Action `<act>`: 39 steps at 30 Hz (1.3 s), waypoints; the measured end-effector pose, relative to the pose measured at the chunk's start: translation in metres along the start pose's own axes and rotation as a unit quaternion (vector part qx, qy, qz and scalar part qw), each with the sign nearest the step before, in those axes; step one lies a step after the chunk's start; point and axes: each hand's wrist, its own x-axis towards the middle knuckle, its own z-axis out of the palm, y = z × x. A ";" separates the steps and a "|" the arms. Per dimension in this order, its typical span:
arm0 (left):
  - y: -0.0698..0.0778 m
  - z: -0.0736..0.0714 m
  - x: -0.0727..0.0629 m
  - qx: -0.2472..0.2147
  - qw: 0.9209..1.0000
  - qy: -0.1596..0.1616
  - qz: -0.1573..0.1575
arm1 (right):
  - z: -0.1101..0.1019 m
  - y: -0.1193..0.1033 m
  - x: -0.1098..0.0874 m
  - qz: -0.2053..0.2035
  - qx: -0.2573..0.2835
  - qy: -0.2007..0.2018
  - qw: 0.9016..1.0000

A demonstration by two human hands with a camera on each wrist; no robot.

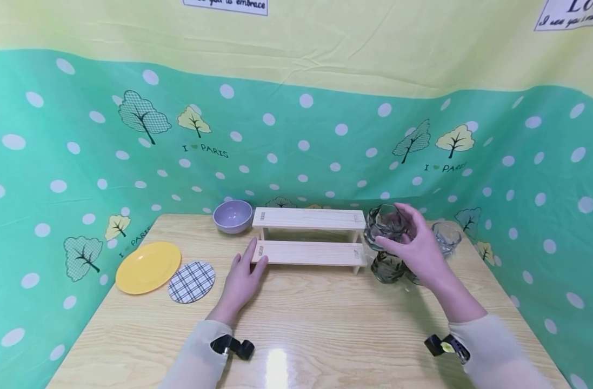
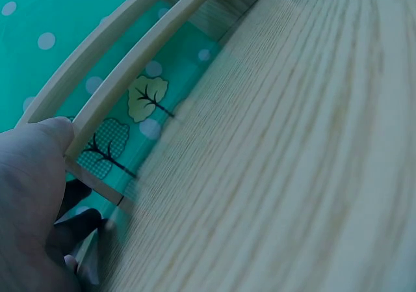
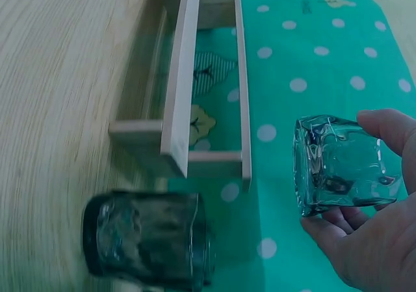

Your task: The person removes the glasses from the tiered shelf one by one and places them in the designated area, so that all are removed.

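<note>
A two-tier wooden shelf rack [image 1: 308, 253] stands near the back of the table. My left hand [image 1: 241, 278] grips the rack's left end, its thumb [image 2: 55, 131] at the front edge of the lower board and its fingers by the side. In my right hand [image 1: 422, 251] is a faceted glass tumbler [image 3: 341, 165], held up between thumb and fingers beside the rack's right end. A dark grey tumbler [image 1: 387, 268] stands on the table below it, close to the rack. Another dark tumbler [image 1: 413, 277] is mostly hidden behind the right hand.
Farther right stands a clear glass [image 1: 447, 239]. A purple bowl [image 1: 233, 217] sits at the rack's back left. On the left lie a yellow plate [image 1: 147, 267] and a round checked coaster [image 1: 191, 282]. A green dotted cloth [image 1: 301, 146] hangs behind and along both sides.
</note>
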 end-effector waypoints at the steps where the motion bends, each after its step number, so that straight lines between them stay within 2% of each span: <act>1: 0.000 0.000 0.000 0.000 1.000 0.000 0.000 | -0.003 0.002 -0.001 0.000 -0.001 0.002 1.000; 27: 0.002 0.000 0.000 0.002 1.000 -0.002 -0.005 | -0.083 0.040 -0.026 0.054 -0.054 0.066 0.995; 35: -0.001 0.002 0.001 0.007 1.000 0.002 0.008 | -0.108 0.065 -0.034 0.082 -0.094 0.094 0.988; 39: -0.002 0.002 0.001 0.008 1.000 0.003 0.011 | -0.122 0.074 -0.038 0.105 -0.123 0.096 0.982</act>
